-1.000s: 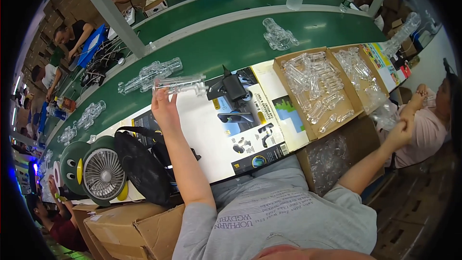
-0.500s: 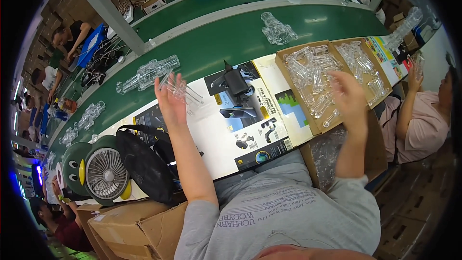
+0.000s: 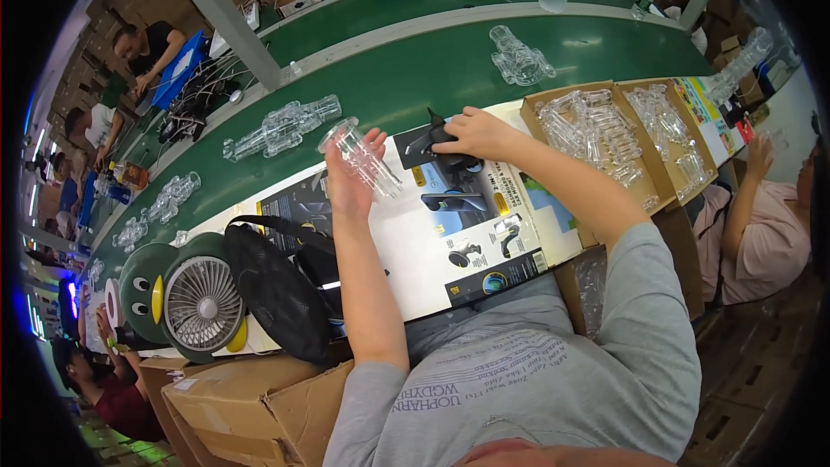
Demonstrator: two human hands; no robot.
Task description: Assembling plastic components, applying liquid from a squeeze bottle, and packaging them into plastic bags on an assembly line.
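– What does the left hand (image 3: 349, 183) have?
– A clear plastic flanged tube with slender prongs (image 3: 363, 160), pinched between thumb and fingers, tilted, above the white printed cardboard sheet (image 3: 402, 255).
– And the right hand (image 3: 482, 132)?
– Its fingers lie over a black object with a pointed tip (image 3: 438, 131); I can't tell whether they grip it.
– What's beside that?
– A shallow brown cardboard tray (image 3: 653, 156) of small clear plastic parts, near the right forearm.

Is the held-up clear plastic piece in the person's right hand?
No, the left hand holds the clear plastic piece; the right hand is at a black object.
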